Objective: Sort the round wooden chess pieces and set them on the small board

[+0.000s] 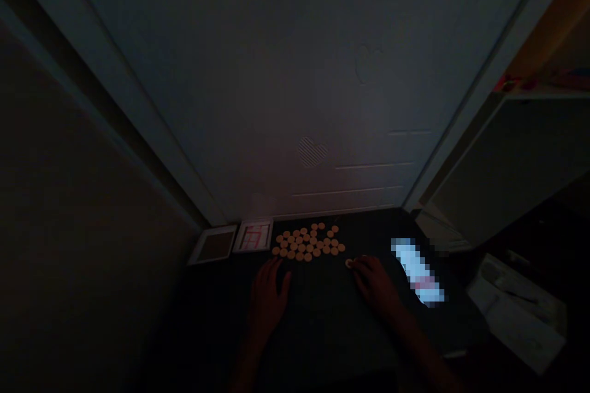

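Many pale, flat round discs lie close together on the dark tabletop, with a gap near the group's upper right. Just below their left edge, my left hand rests with its thumb apart from the fingers and nothing visible in it. To the right of the group, the fingertips of my right hand are closed on a single round disc at the table surface. The light is dim, so any markings on the discs cannot be made out.
Two shallow white-rimmed square trays or frames stand at the back left: one with a brown inside, one with red lines. A bright, blurred-out phone-like screen lies right. A pale wall rises behind; a white box sits lower right.
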Motion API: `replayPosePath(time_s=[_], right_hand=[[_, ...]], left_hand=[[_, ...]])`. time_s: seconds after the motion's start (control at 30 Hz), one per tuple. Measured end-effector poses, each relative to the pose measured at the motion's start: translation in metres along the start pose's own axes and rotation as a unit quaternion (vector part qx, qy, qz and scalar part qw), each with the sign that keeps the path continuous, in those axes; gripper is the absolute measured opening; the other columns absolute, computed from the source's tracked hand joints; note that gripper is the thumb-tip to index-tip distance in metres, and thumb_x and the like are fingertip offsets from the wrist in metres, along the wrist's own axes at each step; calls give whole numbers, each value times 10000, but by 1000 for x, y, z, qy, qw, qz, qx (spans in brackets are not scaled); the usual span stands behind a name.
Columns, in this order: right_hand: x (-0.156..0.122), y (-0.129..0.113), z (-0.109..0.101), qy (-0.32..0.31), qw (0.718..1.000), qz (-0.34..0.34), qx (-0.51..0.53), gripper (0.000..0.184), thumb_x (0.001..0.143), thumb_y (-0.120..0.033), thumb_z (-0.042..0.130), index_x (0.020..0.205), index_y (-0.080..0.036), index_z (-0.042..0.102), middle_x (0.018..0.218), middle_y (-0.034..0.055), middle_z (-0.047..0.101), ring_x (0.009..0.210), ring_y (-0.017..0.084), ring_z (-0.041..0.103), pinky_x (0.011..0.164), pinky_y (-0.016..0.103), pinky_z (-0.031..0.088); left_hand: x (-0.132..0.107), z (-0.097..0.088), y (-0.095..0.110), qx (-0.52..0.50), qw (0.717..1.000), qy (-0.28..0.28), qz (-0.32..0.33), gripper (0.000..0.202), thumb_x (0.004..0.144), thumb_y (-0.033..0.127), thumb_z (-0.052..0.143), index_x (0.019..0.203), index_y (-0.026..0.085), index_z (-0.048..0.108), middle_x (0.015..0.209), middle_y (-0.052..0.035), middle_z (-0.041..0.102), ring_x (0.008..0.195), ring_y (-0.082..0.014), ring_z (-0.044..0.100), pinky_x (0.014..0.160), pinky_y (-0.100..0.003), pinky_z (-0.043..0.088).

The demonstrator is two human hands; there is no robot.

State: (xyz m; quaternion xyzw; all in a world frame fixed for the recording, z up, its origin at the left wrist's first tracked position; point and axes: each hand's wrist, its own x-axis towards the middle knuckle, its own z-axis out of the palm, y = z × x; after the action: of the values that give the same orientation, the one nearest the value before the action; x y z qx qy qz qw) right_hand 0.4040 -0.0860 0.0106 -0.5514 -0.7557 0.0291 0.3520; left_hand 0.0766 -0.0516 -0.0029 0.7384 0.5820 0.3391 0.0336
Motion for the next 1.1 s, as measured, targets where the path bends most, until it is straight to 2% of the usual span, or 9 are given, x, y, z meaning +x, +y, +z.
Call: replayPosePath(time_s=[0.23,0.47,0.57,0.63,0.73,0.9,1.0,1.1], right_hand=[[1,2,-4,7,1000,-19,-1,333,939,-162,586,1242,-271,671,1172,97,665,1095,262,634,909,448,587],[-19,-1,-6,62,998,-3,20,328,947,-169,565,1244,-271,662,1200,103,663,1136,275,621,949,490,561],[-34,-2,-8,84,996,16,21,278,949,-203,570,1195,-274,680,1138,100,678,1060,276,646,892,490,581],[-44,-3,-10,95,995,33,17,262,957,-218,565,1182,-276,685,1118,101,677,1038,277,649,877,490,583],[-55,-3,-11,99,994,49,11,247,964,-237,564,1176,-268,687,1107,104,675,1032,276,646,877,487,579],[-57,-7,-10,99,993,61,11,214,966,-230,556,1117,-262,703,1053,98,685,996,270,652,857,471,581],[-56,-9,-9,99,993,68,18,215,962,-205,553,1107,-264,699,1037,98,686,986,272,655,843,464,585],[-56,-9,-8,102,992,70,19,221,968,-203,539,1116,-266,689,1045,103,681,982,274,656,834,467,589]], left_hand=[[-1,0,0,2,1000,-3,-3,392,982,407,510,1300,188,579,1364,-144,605,1306,-333,528,1083,-558,442],[3,-2,2,-15,1000,16,12,368,974,378,529,1283,188,591,1346,-146,616,1294,-335,534,1079,-568,445],[10,-3,13,-30,999,21,27,353,974,353,538,1287,198,585,1317,-138,632,1266,-323,554,1065,-554,461],[18,0,27,-45,998,12,47,361,973,343,550,1312,222,569,1327,-120,627,1274,-308,549,1071,-534,464],[38,12,57,-51,994,-27,98,398,974,351,561,1356,242,544,1389,-99,595,1336,-296,498,1128,-530,409],[77,48,104,-47,976,-98,191,469,997,393,510,1442,244,483,1507,-94,508,1419,-292,413,1167,-527,342],[92,69,112,-29,964,-138,226,478,981,419,527,1431,260,512,1535,-88,480,1442,-305,378,1186,-539,286],[99,82,108,-10,959,-155,236,485,964,466,542,1415,291,539,1531,-80,486,1440,-325,373,1179,-563,269]])
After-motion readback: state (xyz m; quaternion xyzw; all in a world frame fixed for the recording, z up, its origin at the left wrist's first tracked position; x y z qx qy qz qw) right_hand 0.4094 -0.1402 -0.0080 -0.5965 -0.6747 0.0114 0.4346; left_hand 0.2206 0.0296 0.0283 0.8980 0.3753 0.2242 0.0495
